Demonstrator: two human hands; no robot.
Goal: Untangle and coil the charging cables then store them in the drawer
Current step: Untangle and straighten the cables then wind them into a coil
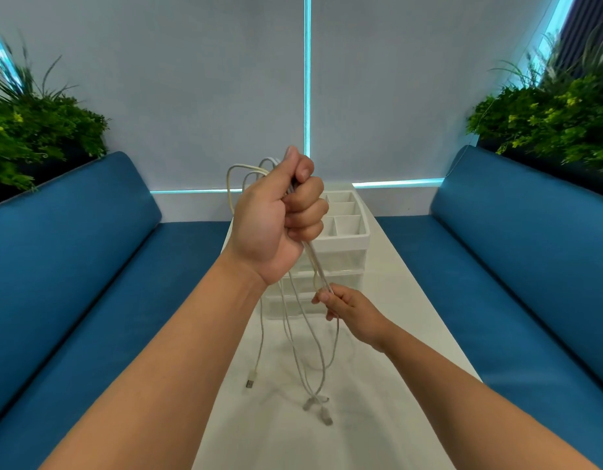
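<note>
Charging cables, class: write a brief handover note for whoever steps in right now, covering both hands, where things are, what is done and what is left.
Left hand: raised, fist gripping the bunch of charging cables near their looped tops.
Right hand: lower, pinching strands just below the left fist.
Cable ends and plugs hang down over the white table, apparently loose.
Drawer unit stands behind the hands; its drawers look closed.
Done: cables picked up.
Left: separate the strands, coil each, open a drawer, store them.

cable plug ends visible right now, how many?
3. One USB plug hangs left; two connectors dangle lower right above the table. Others may be hidden in the left hand.
</note>
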